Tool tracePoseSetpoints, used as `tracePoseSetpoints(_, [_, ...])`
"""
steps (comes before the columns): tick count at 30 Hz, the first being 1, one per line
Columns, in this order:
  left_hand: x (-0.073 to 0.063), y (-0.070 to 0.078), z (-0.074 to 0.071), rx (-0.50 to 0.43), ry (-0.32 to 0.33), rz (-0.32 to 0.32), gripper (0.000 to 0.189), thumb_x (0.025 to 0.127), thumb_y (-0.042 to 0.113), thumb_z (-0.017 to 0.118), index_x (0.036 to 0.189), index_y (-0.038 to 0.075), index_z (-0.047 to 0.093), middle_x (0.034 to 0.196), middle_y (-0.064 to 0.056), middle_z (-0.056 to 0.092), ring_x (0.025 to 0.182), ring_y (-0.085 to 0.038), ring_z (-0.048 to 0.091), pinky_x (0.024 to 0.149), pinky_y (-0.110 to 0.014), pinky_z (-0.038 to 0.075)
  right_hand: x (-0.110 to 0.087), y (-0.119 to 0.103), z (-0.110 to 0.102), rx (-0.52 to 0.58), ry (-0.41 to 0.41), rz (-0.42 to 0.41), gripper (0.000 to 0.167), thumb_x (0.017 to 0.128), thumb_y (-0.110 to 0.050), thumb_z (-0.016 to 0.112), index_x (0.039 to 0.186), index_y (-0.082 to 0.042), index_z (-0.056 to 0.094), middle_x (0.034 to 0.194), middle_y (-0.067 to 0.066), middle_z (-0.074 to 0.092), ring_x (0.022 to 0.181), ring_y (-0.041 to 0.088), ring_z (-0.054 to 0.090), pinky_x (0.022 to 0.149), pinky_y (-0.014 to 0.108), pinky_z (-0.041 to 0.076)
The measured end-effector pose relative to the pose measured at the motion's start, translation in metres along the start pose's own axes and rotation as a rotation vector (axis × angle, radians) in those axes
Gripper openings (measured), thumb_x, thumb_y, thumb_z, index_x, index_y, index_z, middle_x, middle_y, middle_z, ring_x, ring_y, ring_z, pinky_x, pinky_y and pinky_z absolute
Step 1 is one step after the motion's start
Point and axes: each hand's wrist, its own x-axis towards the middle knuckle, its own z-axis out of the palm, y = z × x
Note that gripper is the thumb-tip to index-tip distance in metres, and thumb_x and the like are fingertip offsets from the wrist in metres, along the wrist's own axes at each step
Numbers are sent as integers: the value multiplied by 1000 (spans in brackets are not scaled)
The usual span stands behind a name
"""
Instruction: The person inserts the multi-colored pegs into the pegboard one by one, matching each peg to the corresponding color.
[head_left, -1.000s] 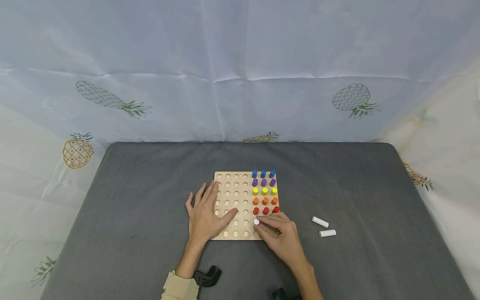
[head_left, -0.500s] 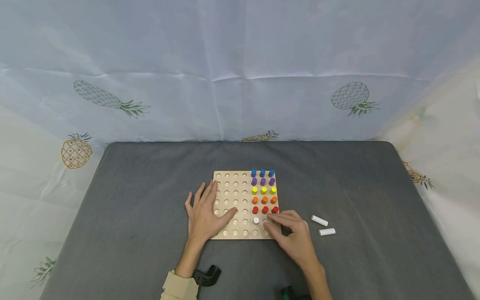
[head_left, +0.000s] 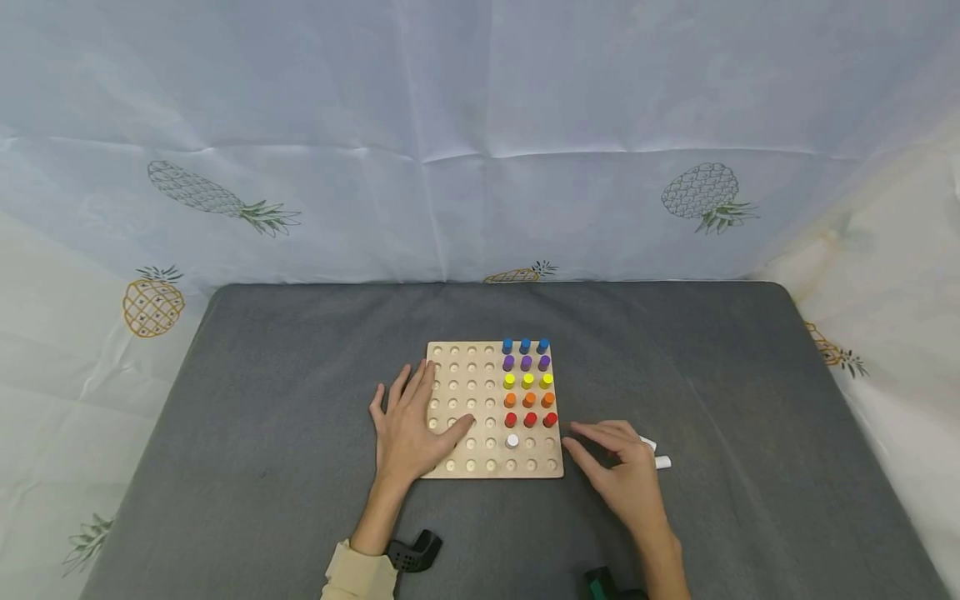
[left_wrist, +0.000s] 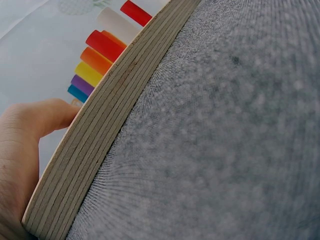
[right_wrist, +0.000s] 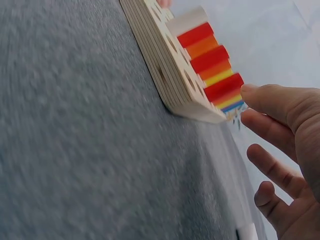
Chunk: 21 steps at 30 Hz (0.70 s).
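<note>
A light wooden pegboard (head_left: 480,467) with rows of round holes lies on the grey cloth. My left hand (head_left: 410,437) rests on its left side, fingers spread and thumb over the holes. One white peg (head_left: 512,441) stands upright in the board, just below a row of red pegs (head_left: 530,420). Off the board's right edge, my right hand (head_left: 618,467) hovers with thumb and fingers apart, holding nothing. In the right wrist view its fingers (right_wrist: 272,132) are loosely bent. Two loose white pegs (head_left: 663,462) lie on the cloth, partly hidden behind that hand.
Orange pegs (head_left: 529,400), yellow pegs (head_left: 528,381), purple pegs (head_left: 527,363) and blue pegs (head_left: 525,346) fill the board's upper right rows. Grey cloth (head_left: 300,375) covers the table. A pineapple-print curtain (head_left: 480,208) hangs behind it.
My right hand has let go of the white peg, which now stands in the board, and has moved right toward the loose white pegs. My left hand has stayed in place.
</note>
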Motion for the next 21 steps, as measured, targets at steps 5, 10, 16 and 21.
tracePoseSetpoints(5, [0,0,0,-4,5,7,100,74,63,73,156,12,45,159,-10,49,151,-36,37,119,-68,12,1,9,-8,-2,29,-10,30,70,0,91,98,-9,84,87,1,79,87,-2,56,64,14,48])
tracePoseSetpoints(10, [-1,0,0,-3,8,8,100,74,63,73,156,12,45,158,-11,49,151,-37,37,119,-68,11,2,18,-17,-40,67,-10,29,71,0,90,97,-8,84,86,3,79,86,-4,55,62,12,43])
tracePoseSetpoints(16, [0,0,0,1,17,16,100,74,63,73,155,12,46,158,-11,50,150,-38,38,119,-69,12,2,30,-30,-71,104,-13,29,70,2,90,97,-5,83,86,8,80,91,-11,52,68,6,45])
tracePoseSetpoints(21, [0,-1,0,4,-2,4,100,75,64,73,156,13,44,159,-10,49,151,-36,36,120,-68,11,0,39,-38,-100,116,-10,29,70,2,90,97,-5,83,85,8,80,92,-13,48,66,6,43])
